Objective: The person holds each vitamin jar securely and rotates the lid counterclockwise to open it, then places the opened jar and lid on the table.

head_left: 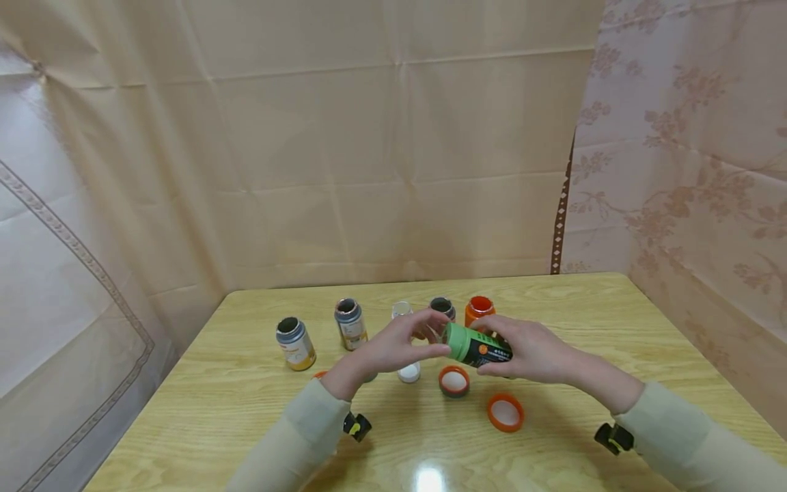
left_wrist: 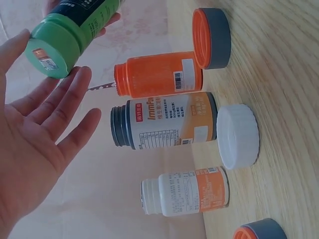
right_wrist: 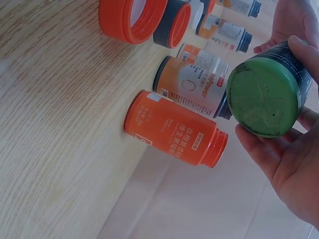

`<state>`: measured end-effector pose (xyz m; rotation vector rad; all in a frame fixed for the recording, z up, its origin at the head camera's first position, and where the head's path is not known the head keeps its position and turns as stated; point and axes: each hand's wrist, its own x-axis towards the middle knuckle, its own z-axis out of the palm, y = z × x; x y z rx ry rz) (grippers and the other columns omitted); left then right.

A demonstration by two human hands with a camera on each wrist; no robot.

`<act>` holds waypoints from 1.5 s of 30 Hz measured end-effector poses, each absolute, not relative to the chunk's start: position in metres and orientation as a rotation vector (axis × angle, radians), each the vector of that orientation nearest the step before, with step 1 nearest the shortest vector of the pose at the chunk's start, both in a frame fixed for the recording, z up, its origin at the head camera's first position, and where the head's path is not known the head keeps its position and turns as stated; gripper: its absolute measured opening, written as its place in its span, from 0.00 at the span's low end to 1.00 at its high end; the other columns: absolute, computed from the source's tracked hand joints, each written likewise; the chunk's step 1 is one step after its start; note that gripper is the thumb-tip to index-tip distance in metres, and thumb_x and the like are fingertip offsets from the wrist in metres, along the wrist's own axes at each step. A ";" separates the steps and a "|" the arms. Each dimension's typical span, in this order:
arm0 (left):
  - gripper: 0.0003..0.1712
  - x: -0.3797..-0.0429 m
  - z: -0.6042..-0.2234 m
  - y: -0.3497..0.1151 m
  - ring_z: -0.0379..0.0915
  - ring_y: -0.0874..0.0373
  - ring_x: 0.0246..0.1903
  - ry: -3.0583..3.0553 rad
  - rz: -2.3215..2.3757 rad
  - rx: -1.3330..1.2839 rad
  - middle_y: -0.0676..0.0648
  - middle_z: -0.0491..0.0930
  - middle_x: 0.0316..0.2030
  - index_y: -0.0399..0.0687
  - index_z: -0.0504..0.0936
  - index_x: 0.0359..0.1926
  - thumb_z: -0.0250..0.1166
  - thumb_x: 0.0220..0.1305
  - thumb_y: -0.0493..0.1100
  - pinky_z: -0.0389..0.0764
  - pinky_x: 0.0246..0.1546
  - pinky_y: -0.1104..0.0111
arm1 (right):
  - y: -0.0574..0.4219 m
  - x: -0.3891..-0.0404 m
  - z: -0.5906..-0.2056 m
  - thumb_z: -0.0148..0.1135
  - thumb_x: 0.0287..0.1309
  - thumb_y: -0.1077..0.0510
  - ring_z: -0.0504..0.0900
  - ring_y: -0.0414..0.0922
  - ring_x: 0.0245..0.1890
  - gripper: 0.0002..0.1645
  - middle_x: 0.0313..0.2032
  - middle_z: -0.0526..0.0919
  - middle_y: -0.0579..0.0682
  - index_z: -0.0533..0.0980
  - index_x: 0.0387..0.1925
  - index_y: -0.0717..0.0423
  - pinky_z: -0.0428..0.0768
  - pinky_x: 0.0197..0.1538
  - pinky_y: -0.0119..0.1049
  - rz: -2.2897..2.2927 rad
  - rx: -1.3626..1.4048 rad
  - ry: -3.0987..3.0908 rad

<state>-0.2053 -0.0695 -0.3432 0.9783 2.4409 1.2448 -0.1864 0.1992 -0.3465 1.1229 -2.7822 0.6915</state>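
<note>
My right hand (head_left: 531, 348) holds a green-and-black bottle (head_left: 486, 349) tilted on its side above the table, thumb and fingers around its body. Its green base (right_wrist: 264, 97) faces the right wrist camera. The green lid (left_wrist: 56, 47) is on the bottle and points toward my left hand (left_wrist: 45, 119). That hand has its fingers spread and fairly straight, with thumb and fingertips right at the lid's edge. Behind the hands stand uncapped bottles: an orange bottle (left_wrist: 159, 74), a white-and-orange bottle with a grey neck (left_wrist: 169, 121) and a smaller white one (left_wrist: 187, 191).
Two more grey-necked bottles, one at the far left (head_left: 296, 345) and another beside it (head_left: 351, 324), stand uncapped. Loose caps lie in front: an orange cap (head_left: 505, 413), a grey-and-orange cap (head_left: 454, 381) and a white cap (head_left: 409, 372). A curtain (head_left: 393, 171) hangs behind the wooden table (head_left: 203, 410).
</note>
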 end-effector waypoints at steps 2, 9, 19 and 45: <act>0.25 -0.204 -0.342 -0.069 0.75 0.63 0.44 2.459 1.230 0.966 0.56 0.78 0.47 0.56 0.73 0.60 0.66 0.64 0.54 0.75 0.48 0.61 | 0.199 -0.186 -0.347 0.70 0.52 0.37 0.75 0.36 0.32 0.36 0.41 0.79 0.42 0.70 0.58 0.48 0.75 0.31 0.31 0.699 1.122 -2.782; 0.38 -0.203 -0.343 -0.071 0.71 0.63 0.52 2.496 1.247 1.023 0.60 0.75 0.55 0.55 0.66 0.68 0.70 0.60 0.54 0.71 0.53 0.57 | 0.198 -0.186 -0.346 0.73 0.50 0.41 0.76 0.36 0.32 0.35 0.41 0.79 0.42 0.71 0.57 0.48 0.75 0.32 0.31 0.701 1.105 -2.788; 0.35 -0.204 -0.344 -0.070 0.69 0.57 0.55 2.413 1.277 1.225 0.57 0.72 0.57 0.54 0.70 0.64 0.73 0.57 0.42 0.74 0.51 0.60 | 0.199 -0.186 -0.345 0.71 0.51 0.38 0.75 0.36 0.32 0.35 0.40 0.79 0.41 0.71 0.56 0.48 0.75 0.31 0.31 0.710 1.109 -2.786; 0.24 -0.206 -0.342 -0.072 0.73 0.61 0.43 2.452 1.276 1.032 0.56 0.77 0.43 0.56 0.71 0.59 0.65 0.65 0.52 0.76 0.48 0.59 | 0.205 -0.185 -0.341 0.70 0.51 0.36 0.76 0.37 0.34 0.37 0.41 0.79 0.43 0.71 0.58 0.48 0.76 0.34 0.33 0.736 1.078 -2.796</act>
